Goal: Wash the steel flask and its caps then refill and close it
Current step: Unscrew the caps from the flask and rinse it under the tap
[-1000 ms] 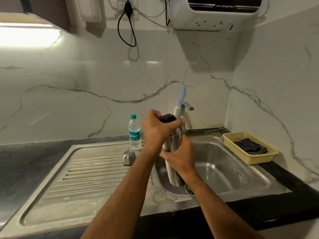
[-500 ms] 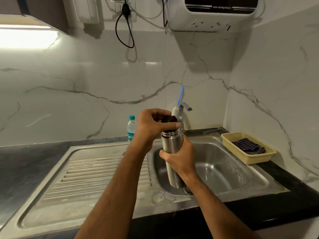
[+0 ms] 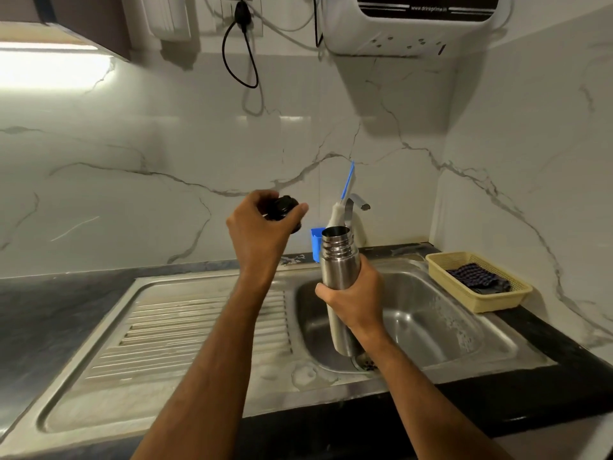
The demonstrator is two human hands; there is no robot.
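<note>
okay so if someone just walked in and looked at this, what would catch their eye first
Most striking is the tall steel flask, uncapped, held upright over the steel sink basin by the right hand. Just left and higher, the left hand grips the black round cap. At the right, a yellow plastic basket holds a dark checked cloth.

Watching head feed remotely. I see two forearms entering from bottom edge, both bare up to frame border; no sleeve visible on either. Left hand (image 3: 262, 227) bare: no glove, no ring I can make out. Right hand (image 3: 356, 298) likewise bare, no ring visible. Wrists bare too, no watch or band. Arms slim. Nothing else of person in view.
</note>
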